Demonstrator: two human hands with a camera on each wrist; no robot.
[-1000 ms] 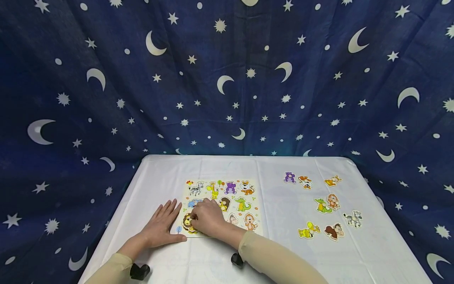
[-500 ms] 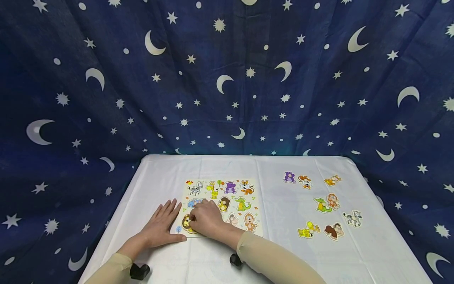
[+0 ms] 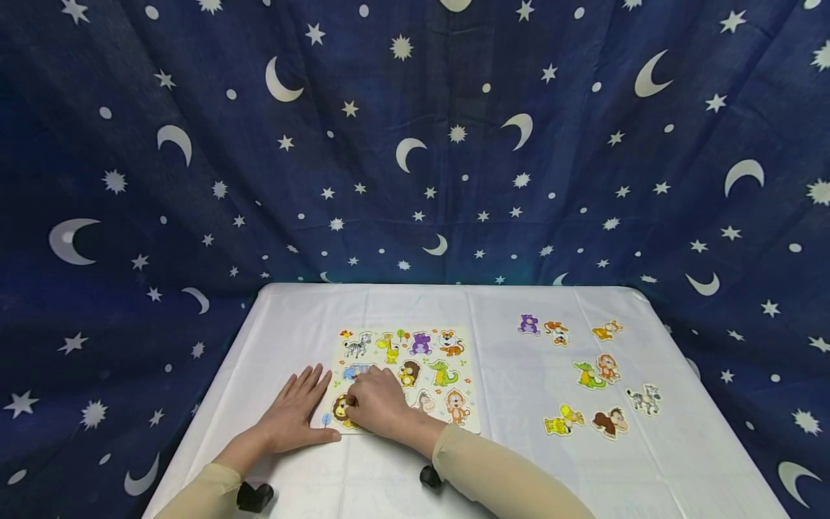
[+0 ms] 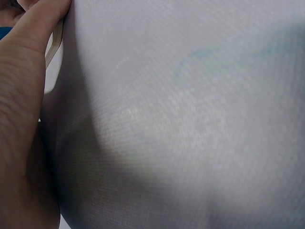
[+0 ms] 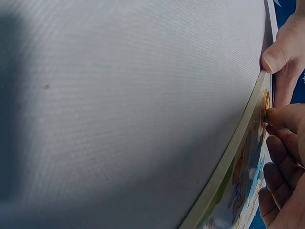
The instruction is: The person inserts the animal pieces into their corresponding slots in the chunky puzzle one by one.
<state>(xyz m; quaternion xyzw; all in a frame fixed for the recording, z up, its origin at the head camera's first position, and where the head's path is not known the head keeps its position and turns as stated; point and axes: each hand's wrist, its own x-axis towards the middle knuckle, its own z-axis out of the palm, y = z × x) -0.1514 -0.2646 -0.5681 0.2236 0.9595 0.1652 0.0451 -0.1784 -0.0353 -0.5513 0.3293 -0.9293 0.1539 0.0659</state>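
Note:
A pale animal puzzle board lies on the white table, with zebra, giraffe, purple hippo, tiger, hedgehog, crocodile and monkey pictures visible on it. My left hand rests flat with spread fingers at the board's left edge, its thumb by the near left corner. Over the board, my right hand has its fingers curled; thumb and forefinger pinch at the lion piece in the near left corner. In the right wrist view the fingertips meet at the lion. The right hand hides part of the blue animal and the pictures beneath.
Several loose animal pieces lie on the right of the table: a purple hippo, tiger, kangaroo-like animal, crocodile, monkey, zebra, giraffe and brown ape. A dark star-patterned curtain hangs behind.
Almost nothing differs. The right hand has shifted very slightly left at the lion piece; the left hand and the loose pieces stay where they were.

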